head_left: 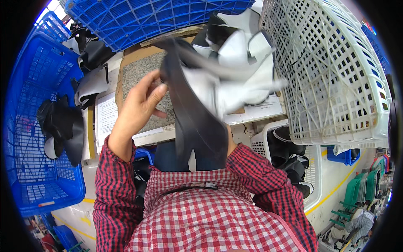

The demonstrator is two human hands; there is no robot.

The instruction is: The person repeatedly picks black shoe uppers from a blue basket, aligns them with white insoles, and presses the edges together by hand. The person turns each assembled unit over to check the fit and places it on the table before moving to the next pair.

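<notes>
A long black leather-like cut piece (pixel 191 105) with a pale underside is held up in front of me, its upper end smeared by motion. My left hand (pixel 142 101) is at its left edge, thumb and forefinger against the material and a lower finger sticking out. Close to the piece's lower right side, my right hand (pixel 231 140) grips it, mostly hidden behind it. Beyond it, several white-and-black cut pieces (pixel 256 71) lie heaped on the table, partly blurred. Beneath my left hand is a grey speckled slab (pixel 145 71) on the worktable.
A blue basket (pixel 54 185) with black pieces stands at left. More pieces (pixel 92 84) lie on the table's left, by a printed sheet (pixel 107 111). A blue crate (pixel 155 21) is at the back, a white basket (pixel 336 101) at right. Below it, a white bin (pixel 312 168) holds black pieces.
</notes>
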